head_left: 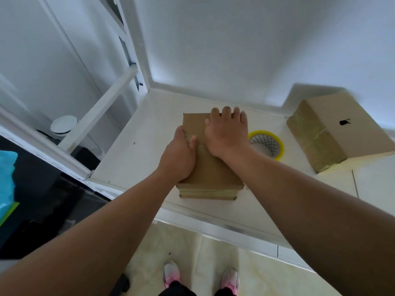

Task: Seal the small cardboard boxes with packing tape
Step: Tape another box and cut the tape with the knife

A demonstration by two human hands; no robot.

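A cardboard box point(211, 169) is set on a ledge point(136, 150), gripped at its left edge by the left hand point(179, 159), with the right hand point(226, 133) laid on its top, further back. A tape roll point(280, 144) is placed just right of it; a second box point(342, 129) is seen further right

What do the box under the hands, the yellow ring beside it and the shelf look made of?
Box: matte brown cardboard, glossy tape strips along its near edge. Ring: a tape roll, likely plastic film, shiny and yellowish. Shelf: smooth white, perhaps painted wood or laminate; unclear.
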